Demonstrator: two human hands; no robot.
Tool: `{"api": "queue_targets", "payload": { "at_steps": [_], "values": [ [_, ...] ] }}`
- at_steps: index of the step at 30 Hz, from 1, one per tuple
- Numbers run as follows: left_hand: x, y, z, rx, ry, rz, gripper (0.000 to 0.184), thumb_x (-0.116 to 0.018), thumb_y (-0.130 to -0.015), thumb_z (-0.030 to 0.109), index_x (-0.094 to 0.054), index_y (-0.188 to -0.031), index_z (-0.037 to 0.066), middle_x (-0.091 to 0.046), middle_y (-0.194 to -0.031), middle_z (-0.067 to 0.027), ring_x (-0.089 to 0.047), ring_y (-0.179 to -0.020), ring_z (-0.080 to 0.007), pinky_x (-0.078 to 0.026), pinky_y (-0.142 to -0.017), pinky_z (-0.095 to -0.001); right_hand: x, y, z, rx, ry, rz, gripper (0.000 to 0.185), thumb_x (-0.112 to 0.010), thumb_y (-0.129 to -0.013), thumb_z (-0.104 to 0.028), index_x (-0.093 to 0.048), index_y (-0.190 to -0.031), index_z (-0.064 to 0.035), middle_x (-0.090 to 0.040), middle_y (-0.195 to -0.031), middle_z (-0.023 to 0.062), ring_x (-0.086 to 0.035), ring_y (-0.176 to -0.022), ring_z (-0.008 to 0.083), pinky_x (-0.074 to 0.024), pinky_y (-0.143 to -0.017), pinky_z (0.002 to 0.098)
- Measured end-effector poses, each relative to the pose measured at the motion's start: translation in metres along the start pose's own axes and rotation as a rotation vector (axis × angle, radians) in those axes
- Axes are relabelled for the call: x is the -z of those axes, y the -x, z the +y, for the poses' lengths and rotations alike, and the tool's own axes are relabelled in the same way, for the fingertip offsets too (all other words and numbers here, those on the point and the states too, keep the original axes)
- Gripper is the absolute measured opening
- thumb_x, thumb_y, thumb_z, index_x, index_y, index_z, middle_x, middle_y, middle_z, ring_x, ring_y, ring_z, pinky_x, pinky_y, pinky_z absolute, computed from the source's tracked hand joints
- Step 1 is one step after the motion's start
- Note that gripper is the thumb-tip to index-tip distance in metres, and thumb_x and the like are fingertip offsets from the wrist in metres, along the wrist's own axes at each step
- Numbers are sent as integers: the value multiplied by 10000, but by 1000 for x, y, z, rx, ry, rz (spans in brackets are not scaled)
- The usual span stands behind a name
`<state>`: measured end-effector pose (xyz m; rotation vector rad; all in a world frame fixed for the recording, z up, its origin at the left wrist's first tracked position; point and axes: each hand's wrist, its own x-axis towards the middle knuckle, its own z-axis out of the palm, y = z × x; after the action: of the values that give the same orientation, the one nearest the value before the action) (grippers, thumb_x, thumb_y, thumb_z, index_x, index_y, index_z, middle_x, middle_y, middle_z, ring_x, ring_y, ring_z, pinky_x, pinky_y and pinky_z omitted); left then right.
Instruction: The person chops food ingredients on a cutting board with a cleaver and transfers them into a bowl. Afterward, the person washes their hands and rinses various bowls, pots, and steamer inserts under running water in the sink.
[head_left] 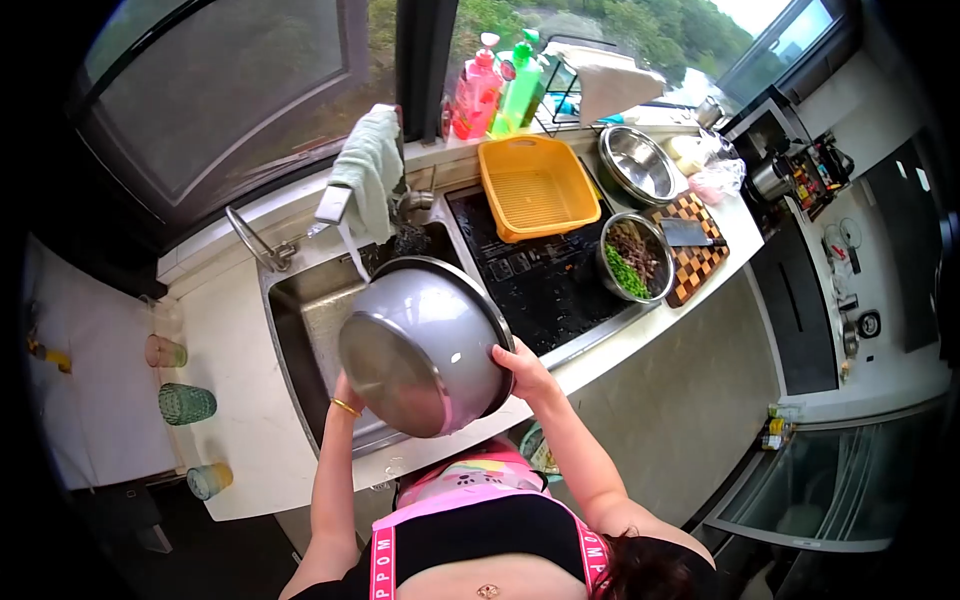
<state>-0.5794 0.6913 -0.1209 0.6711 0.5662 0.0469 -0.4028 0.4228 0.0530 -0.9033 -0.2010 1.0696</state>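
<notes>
A large grey metal bowl (pixel 430 350) is tipped on its side over the sink (pixel 325 310), its flat base facing me and its opening turned away. My left hand (pixel 349 391) grips the bowl's left lower side, most of its fingers hidden behind it. On the right, my right hand (pixel 523 368) clasps the rim, thumb on the outside. From the faucet (pixel 334 205), a stream of water runs down behind the bowl's upper edge. What the bowl contains cannot be seen.
Right of the sink are a yellow plastic basin (pixel 538 190), a metal bowl of chopped greens and dark pieces (pixel 636 258), and a cleaver (pixel 686 233) on a checkered cutting board (pixel 703 262). Soap bottles (pixel 517 88) stand by the window. Several glasses (pixel 187 404) line the left counter.
</notes>
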Motion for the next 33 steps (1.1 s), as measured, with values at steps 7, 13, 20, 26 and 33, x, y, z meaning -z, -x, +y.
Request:
{"api": "queue_targets", "payload": {
  "at_steps": [7,13,20,26,33],
  "values": [
    [17,7,-15,-93,213,-26,562,-487,-901,346,-378,-1345,18,-463,-1331,-114,-478,-1171,-253,-398,-983,-383,26,-9,-33,-24,124,-170,427,-639,-872,-260,-523,-1160,33,-610,-1055,81,-593,-913,127,-507,-766,278],
    [-84,103,79,-652,-227,11,657,-732,-732,167,-422,-1290,11,-543,-1208,-137,-570,-1038,-231,-483,-874,-394,106,-52,-117,242,915,8,269,-644,-850,-164,-598,-1052,7,-653,-977,98,-618,-918,159,-496,-800,289],
    [-279,103,94,-605,-1510,375,293,-779,-588,70,-511,-680,-7,-406,-571,-39,-356,-501,-129,-263,-460,-277,300,-104,-272,427,1886,735,421,-645,-791,-166,-535,-1179,-44,-507,-1257,152,-480,-1162,309,-397,-958,428],
    [-284,116,66,-551,-1346,763,269,-771,-666,74,-514,-728,26,-431,-594,26,-343,-529,-94,-255,-467,-271,393,-144,-314,77,1983,864,466,-653,-808,-279,-525,-1200,-61,-582,-1160,165,-546,-1088,315,-360,-974,478],
    [-303,137,52,-725,-250,696,536,-647,-862,153,-380,-1310,29,-529,-1187,-79,-525,-1055,-197,-414,-941,-330,428,-144,-347,175,1857,495,272,-642,-815,-319,-663,-961,-91,-657,-852,162,-626,-867,338,-479,-778,413]
  ]
}}
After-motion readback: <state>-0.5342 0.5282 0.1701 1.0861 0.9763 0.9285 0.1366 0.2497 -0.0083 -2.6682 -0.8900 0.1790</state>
